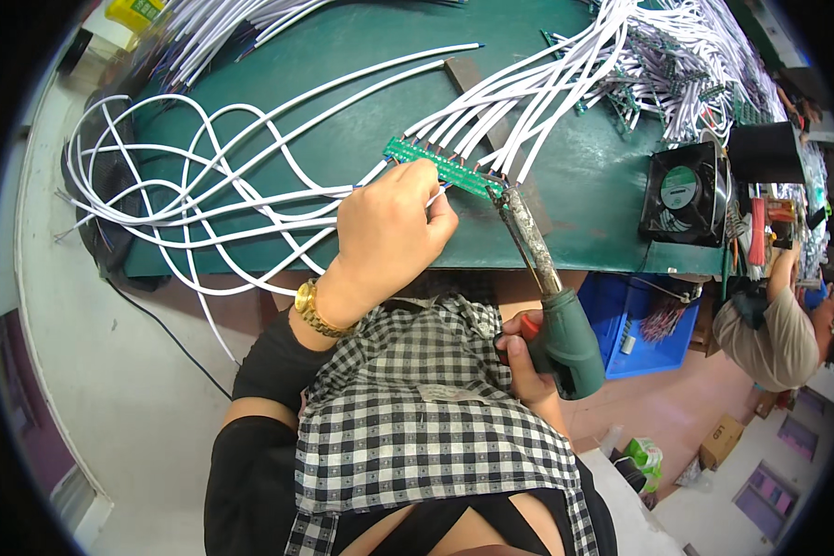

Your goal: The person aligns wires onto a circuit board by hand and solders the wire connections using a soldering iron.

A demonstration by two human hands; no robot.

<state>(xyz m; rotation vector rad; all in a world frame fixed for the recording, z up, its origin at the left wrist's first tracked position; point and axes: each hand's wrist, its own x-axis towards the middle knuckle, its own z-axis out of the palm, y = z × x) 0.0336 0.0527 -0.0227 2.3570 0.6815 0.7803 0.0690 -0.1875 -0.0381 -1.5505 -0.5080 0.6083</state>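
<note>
Strip of green circuit board (465, 177) under both hands on a dark green desk (584, 252)

The strip lies slantwise in front of you, across a flat dark brown bar (464, 76). White round cables (612, 32) fan from its far edge toward the upper right. Your left hand (391, 218), above a gold wristwatch (315, 310), is at the near edge, its fingers curled inward; their tips are hidden, so I cannot tell what they pinch. Your right hand (526, 366) has its fingers clamped on a dark green soldering gun (570, 347) with a red trigger; its scorched metal barrel slants up to the strip's right end. Looping white cables (296, 195) spread leftward. A square black fan (681, 190) stands at right.
</note>
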